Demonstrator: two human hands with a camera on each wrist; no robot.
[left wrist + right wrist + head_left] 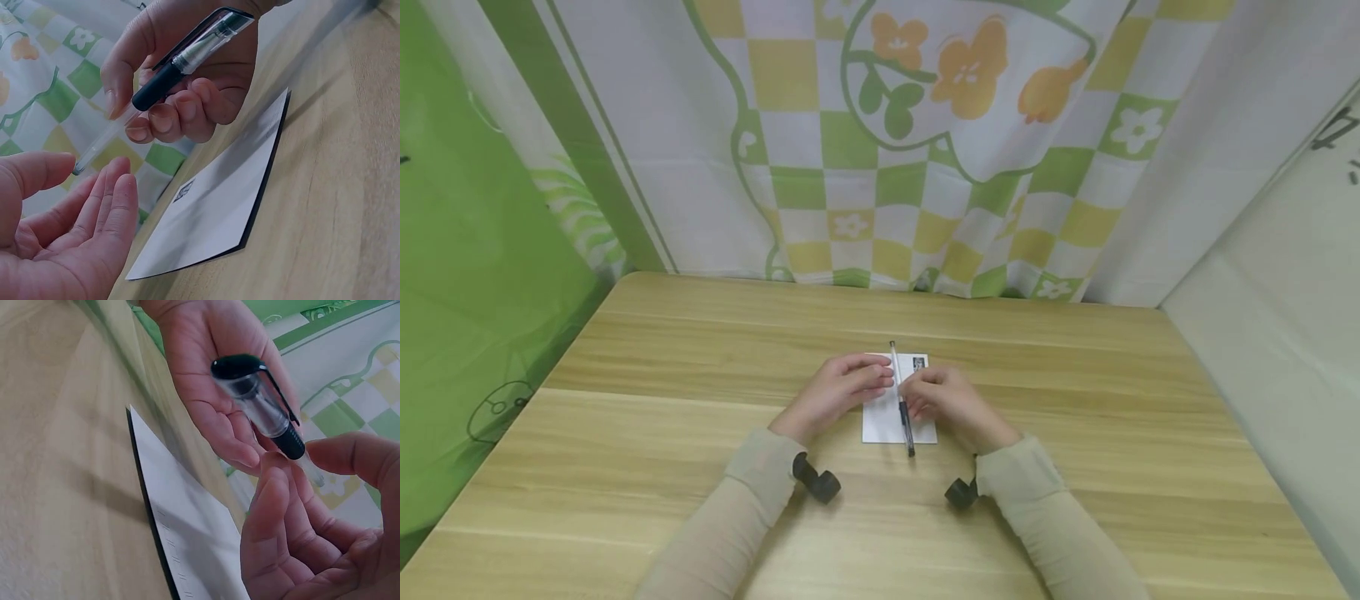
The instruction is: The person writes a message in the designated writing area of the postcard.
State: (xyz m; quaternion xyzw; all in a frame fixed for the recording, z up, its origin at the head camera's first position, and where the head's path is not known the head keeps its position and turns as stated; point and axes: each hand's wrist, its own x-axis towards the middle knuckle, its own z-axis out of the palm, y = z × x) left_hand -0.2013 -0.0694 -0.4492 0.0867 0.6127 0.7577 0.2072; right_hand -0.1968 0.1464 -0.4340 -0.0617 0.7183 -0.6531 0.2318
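Note:
A clear-barrelled pen (pixel 905 414) with a black grip section and a transparent cap with a black clip (pixel 209 40) is held above a white card (pixel 880 425). My right hand (pixel 951 400) pinches it between thumb and fingers near the black grip, as the right wrist view shows. My left hand (pixel 842 387) is beside the pen's other end, its fingers loosely extended. In the left wrist view, the left thumb and fingers (pixel 109 212) lie around that end without plainly closing on it; whether they touch is unclear.
The card lies on a wooden table (pixel 625 467) and has a small dark printed picture in one corner and a dark underside. A patterned curtain (pixel 925 208) hangs behind the table. Small black wrist cameras (pixel 826 486) are strapped to both sleeves.

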